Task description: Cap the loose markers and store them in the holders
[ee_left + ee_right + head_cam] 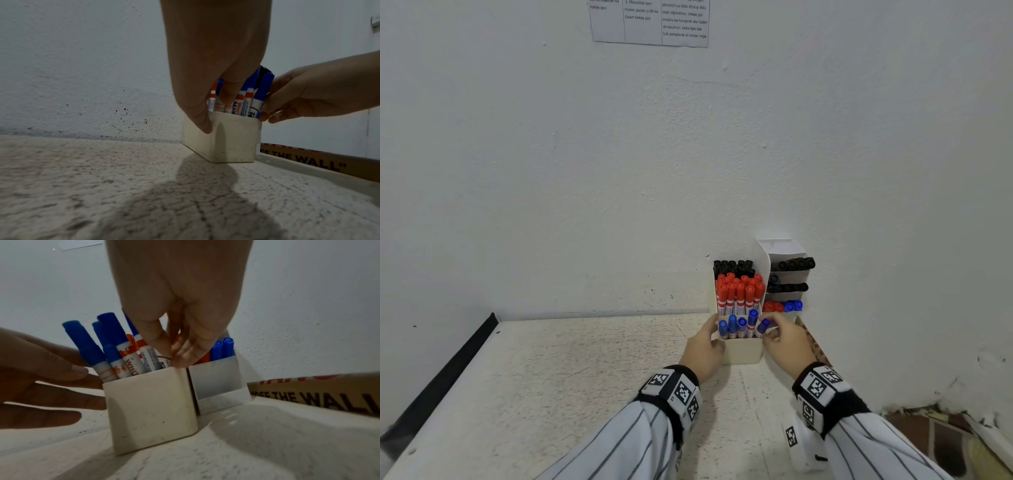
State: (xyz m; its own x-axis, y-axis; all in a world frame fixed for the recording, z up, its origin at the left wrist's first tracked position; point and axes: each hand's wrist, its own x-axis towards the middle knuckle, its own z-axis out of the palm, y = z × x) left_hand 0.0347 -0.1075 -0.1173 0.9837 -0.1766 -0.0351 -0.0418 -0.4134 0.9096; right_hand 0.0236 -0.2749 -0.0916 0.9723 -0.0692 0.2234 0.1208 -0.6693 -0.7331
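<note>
A cream holder stands near the wall on the speckled table, packed with capped blue, red and black markers. My left hand rests against its left side, fingers laid straight along the wall of the holder. My right hand pinches a blue-capped marker that leans at the right end of the front row, its lower end inside the holder. In the left wrist view that marker stands by the right fingertips at the rim. In the right wrist view my right fingertips hide it.
A white tiered holder stands right of the cream one against the wall, with black, red and blue capped markers. A printed cardboard strip lies along the wall at the right. The table's black edge runs at the left.
</note>
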